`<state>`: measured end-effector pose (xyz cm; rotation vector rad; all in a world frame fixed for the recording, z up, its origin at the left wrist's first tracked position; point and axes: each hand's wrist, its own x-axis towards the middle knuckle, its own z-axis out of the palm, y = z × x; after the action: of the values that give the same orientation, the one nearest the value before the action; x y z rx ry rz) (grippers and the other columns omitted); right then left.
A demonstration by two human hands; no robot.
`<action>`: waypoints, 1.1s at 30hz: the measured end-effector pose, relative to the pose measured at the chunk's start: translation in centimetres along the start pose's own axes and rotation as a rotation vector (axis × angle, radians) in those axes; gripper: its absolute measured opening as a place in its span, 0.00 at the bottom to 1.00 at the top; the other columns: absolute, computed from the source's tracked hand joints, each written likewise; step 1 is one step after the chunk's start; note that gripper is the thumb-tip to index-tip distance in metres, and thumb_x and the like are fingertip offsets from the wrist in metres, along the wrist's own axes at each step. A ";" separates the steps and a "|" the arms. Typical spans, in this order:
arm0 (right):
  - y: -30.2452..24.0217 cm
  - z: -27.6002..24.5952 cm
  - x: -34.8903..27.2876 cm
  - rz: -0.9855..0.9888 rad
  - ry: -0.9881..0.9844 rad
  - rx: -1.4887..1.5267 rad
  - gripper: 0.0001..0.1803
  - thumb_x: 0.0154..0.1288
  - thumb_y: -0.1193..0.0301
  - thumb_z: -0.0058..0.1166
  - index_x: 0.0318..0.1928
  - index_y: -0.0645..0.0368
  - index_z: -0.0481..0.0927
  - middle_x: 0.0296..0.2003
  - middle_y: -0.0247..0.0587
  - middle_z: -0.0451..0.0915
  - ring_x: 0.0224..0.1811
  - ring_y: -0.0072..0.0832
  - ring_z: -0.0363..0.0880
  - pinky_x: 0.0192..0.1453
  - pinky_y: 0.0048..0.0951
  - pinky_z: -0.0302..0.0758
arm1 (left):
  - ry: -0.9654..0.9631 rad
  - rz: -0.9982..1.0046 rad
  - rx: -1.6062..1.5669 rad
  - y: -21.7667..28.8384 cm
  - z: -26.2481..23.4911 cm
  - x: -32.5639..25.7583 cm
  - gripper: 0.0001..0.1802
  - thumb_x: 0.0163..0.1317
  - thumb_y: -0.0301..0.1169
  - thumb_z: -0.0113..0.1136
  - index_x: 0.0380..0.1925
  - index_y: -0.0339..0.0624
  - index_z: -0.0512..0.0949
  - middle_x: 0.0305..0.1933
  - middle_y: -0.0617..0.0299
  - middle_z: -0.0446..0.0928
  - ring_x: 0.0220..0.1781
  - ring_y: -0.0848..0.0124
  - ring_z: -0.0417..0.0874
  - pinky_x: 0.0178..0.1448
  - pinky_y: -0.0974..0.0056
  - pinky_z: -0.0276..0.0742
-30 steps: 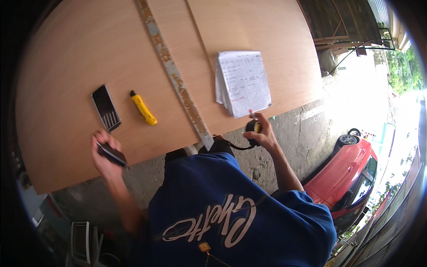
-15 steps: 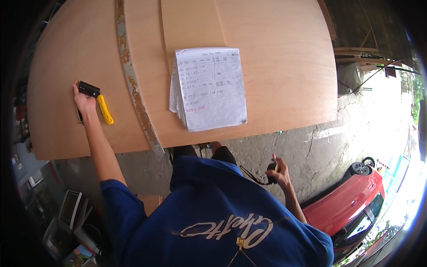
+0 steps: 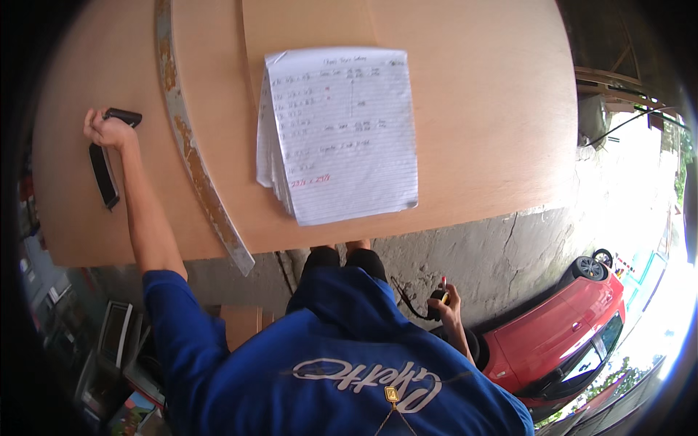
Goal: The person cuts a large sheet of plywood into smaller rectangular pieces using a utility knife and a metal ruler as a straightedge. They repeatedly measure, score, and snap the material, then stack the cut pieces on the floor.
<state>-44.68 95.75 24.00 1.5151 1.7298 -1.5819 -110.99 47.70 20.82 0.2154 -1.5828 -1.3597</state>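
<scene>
My left hand [image 3: 110, 133] is at the left of the plywood sheet [image 3: 480, 131], its fingers curled around a short black block-like piece [image 3: 125, 116] that sticks out to the right. Beside the wrist lies a curved black strip [image 3: 104, 178]; whether the two join is hidden by the hand. Over the floor beyond the sheet's near edge, my right hand [image 3: 451, 307] grips a dark tape measure [image 3: 436, 305] with a dangling cord. A red-tipped pen [image 3: 444, 282] stands up from the same fingers.
Handwritten lined paper [image 3: 342, 138] lies mid-sheet. A long, rust-stained metal straightedge [image 3: 189, 145] runs left of it, past the near edge. A red car [image 3: 552, 334] is parked at the right. Assorted items [image 3: 116, 334] crowd the lower left.
The black piece has turned and shifted left with my left hand, and the yellow utility knife beside it has gone from sight. The view has shifted; my right hand still holds tape measure and pen.
</scene>
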 end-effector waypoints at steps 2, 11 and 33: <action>-0.3 0.7 0.3 -0.066 -0.005 0.016 0.30 0.42 0.70 0.65 0.49 0.62 0.70 0.27 0.31 0.72 0.27 0.20 0.72 0.30 0.22 0.71 | -0.054 0.035 -0.083 0.2 -0.3 0.0 0.12 0.57 0.26 0.48 0.37 0.27 0.74 0.28 0.50 0.76 0.34 0.60 0.78 0.40 0.62 0.76; -2.5 2.3 1.4 -0.097 -0.073 0.076 0.37 0.37 0.61 0.70 0.48 0.62 0.69 0.29 0.34 0.74 0.28 0.21 0.74 0.31 0.23 0.72 | -0.167 -0.039 0.163 0.5 -2.6 -0.1 0.21 0.66 0.39 0.41 0.36 0.31 0.78 0.33 0.51 0.78 0.36 0.64 0.76 0.43 0.63 0.70; -8.3 6.6 3.6 -0.520 -0.549 0.057 0.45 0.36 0.54 0.75 0.50 0.61 0.62 0.40 0.41 0.70 0.41 0.27 0.70 0.46 0.29 0.71 | -1.315 -1.020 -0.245 38.1 -21.3 -44.4 0.50 0.38 0.45 0.79 0.59 0.34 0.63 0.58 0.44 0.66 0.63 0.55 0.68 0.64 0.55 0.65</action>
<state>-55.54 93.31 23.11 0.5599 1.8195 -2.0555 -56.44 77.40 24.94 -0.1032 -2.4439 -2.8239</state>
